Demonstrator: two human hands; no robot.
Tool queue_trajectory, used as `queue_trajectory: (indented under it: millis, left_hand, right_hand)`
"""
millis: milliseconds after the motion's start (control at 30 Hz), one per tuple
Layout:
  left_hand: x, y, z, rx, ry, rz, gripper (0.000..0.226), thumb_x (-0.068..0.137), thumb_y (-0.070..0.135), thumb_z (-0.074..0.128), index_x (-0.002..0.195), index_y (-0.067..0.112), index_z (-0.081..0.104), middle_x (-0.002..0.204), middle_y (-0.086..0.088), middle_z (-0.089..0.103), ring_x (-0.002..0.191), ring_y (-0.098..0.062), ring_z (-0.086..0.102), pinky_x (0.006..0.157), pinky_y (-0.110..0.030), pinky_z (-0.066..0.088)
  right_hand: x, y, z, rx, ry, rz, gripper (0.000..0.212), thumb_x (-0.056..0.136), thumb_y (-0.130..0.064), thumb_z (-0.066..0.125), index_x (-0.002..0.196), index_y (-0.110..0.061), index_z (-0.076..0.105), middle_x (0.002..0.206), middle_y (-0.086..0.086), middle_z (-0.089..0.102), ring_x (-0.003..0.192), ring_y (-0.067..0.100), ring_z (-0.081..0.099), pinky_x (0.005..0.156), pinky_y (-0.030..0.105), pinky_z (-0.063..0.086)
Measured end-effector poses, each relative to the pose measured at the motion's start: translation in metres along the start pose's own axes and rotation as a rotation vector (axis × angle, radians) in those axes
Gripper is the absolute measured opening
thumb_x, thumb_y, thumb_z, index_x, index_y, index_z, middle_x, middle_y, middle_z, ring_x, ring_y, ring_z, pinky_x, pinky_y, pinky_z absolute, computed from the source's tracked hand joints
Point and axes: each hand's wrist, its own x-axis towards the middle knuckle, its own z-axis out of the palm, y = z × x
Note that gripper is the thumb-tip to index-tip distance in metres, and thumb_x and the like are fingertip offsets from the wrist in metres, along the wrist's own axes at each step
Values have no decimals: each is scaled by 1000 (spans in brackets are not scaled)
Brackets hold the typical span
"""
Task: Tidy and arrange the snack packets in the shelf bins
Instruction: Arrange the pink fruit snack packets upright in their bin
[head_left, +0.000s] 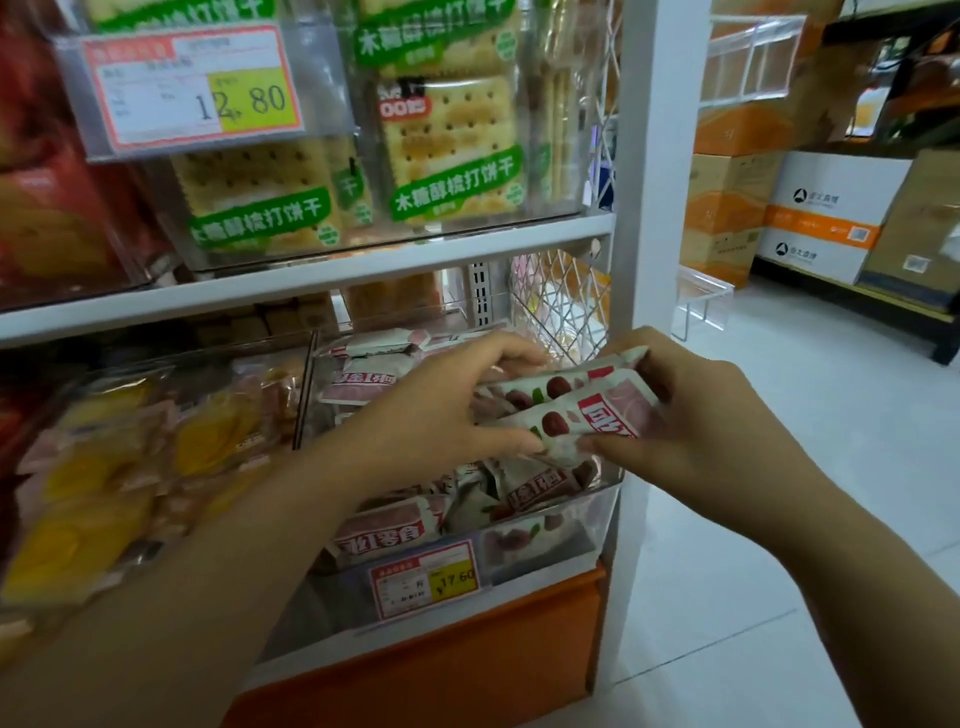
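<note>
Head view: a white shelf unit (332, 270) fills the left and middle of the frame, with an orange base panel (467, 654) at the bottom and a white upright post (660, 156) on its right edge. To the right lies a pale tiled floor (779, 519), and stacked cardboard boxes (821, 218) stand well apart from the shelf at the far right.

On the upper shelf a clear bin (363, 171) holds cracker packets (452, 150) with green bands, and a price tag reading 12.80 (192, 85) is fixed to its front. On the lower shelf, the left clear bin holds yellow snack packets (119, 457). Just beside it, the right clear bin (545, 540) is filled with loose pink-and-white snack packets (384, 525), lying at mixed angles; a smaller price tag reading 17.60 (423, 577) sits on its front wall.

Both bare forearms reach in from the bottom of the frame. The left hand (436, 410) and the right hand (696, 410) meet above the right bin, together clamped on a small bunch of held packets (582, 405) printed with red fruit. The left fingers (511, 353) curl over the bunch's top edge with the thumb underneath; the right thumb (608, 441) presses the lower corner, with the right fingers behind the far end. The bunch is tilted, raised above the packets in the bin.
</note>
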Motion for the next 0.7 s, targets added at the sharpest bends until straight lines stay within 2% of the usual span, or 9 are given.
queue_trajectory:
  millis: [67, 133, 233, 300, 333, 433, 533, 600, 700]
  left_hand:
    - [5, -14, -9, 22, -83, -122, 32, 74, 30, 75, 97, 42, 56, 101, 24, 60, 93, 11, 57, 82, -15, 50]
    - [15, -28, -10, 217, -284, -190, 16, 81, 27, 71, 93, 35, 65, 91, 20, 65, 83, 8, 60, 77, -18, 50]
    - [32, -40, 10, 451, -582, -190, 21, 88, 22, 64, 108, 21, 69, 90, 19, 62, 78, 8, 56, 72, -7, 44]
    - [42, -44, 23, 527, -675, -181, 26, 89, 21, 62, 115, 21, 66, 105, 11, 65, 89, 1, 57, 80, -15, 46]
    - [47, -46, 29, 560, -713, -182, 28, 90, 20, 61, 118, 21, 65, 113, 7, 64, 95, -5, 57, 83, -20, 46]
    - [53, -53, 39, 622, -796, -202, 32, 91, 17, 58, 123, 19, 61, 121, 2, 61, 97, -10, 54, 77, -21, 42]
    - [53, -53, 44, 700, -857, -198, 37, 92, 15, 55, 128, 20, 56, 123, -2, 59, 104, -18, 55, 85, -29, 45]
    - [52, -52, 44, 739, -858, -170, 37, 92, 13, 53, 128, 20, 56, 122, -3, 60, 101, -19, 55, 84, -30, 45]
    - [50, -51, 45, 791, -854, -151, 40, 91, 8, 48, 128, 19, 55, 111, -6, 60, 86, -18, 49, 76, -31, 44]
  right_hand:
    - [-9, 11, -5, -5, 56, 38, 41, 66, -30, 79, 95, -36, 51, 87, -27, 60, 85, 3, 65, 71, 25, 56]
    - [-16, 19, -9, -4, 83, 75, 43, 64, -32, 79, 98, -32, 54, 87, -28, 60, 83, -2, 63, 69, 19, 54]
    - [-19, 24, -9, 0, 68, 96, 44, 64, -31, 79, 99, -32, 53, 87, -30, 58, 83, -7, 61, 67, 13, 51]
    - [-17, 25, -7, 13, 65, 101, 44, 65, -30, 79, 100, -33, 53, 88, -30, 58, 84, -6, 61, 69, 15, 51]
    - [-16, 25, -6, 17, 62, 107, 44, 65, -30, 79, 100, -33, 53, 87, -30, 58, 84, -5, 61, 70, 17, 52]
    - [-14, 26, -4, 10, 42, 119, 44, 66, -31, 79, 101, -34, 52, 87, -30, 58, 84, -4, 62, 72, 20, 54]
    - [-14, 26, -5, 9, 24, 117, 45, 66, -30, 79, 99, -35, 50, 86, -32, 55, 82, -5, 60, 72, 18, 52]
    - [-14, 25, -6, 11, 23, 116, 45, 66, -29, 79, 99, -35, 50, 85, -32, 55, 81, -6, 59, 71, 16, 51]
    - [-15, 25, -7, 9, 25, 116, 44, 66, -31, 79, 100, -35, 50, 85, -32, 55, 82, -5, 60, 71, 15, 50]
